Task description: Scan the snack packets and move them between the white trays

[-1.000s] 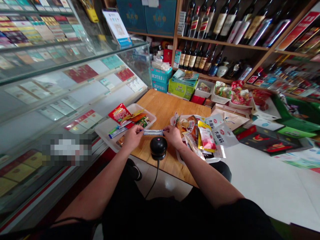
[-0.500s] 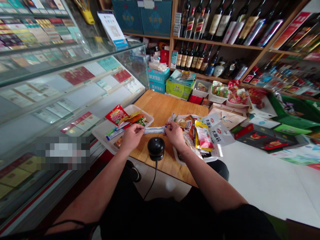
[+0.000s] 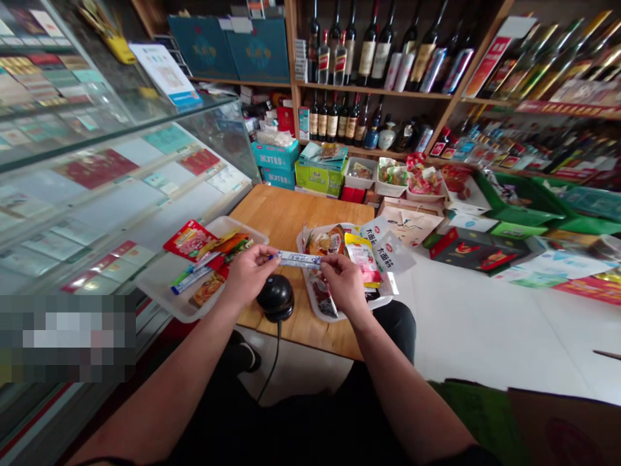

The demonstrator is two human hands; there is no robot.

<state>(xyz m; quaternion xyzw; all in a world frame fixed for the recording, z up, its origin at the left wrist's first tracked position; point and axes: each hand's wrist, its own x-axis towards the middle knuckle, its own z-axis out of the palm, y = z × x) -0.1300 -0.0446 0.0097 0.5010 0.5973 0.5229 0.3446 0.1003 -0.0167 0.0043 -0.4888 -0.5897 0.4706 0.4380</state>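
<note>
A long, narrow white-and-blue packet point(image 3: 299, 259) is stretched level between a left hand point(image 3: 249, 275) and right hand point(image 3: 343, 281), each pinching one end, above a black domed scanner point(image 3: 275, 297) on a wooden table point(image 3: 286, 213) flanked by snack-filled trays point(image 3: 160, 291).

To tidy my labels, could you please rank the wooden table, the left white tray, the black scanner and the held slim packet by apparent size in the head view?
1. wooden table
2. white tray
3. black scanner and slim packet: alike; packet longer, scanner bulkier.
</note>
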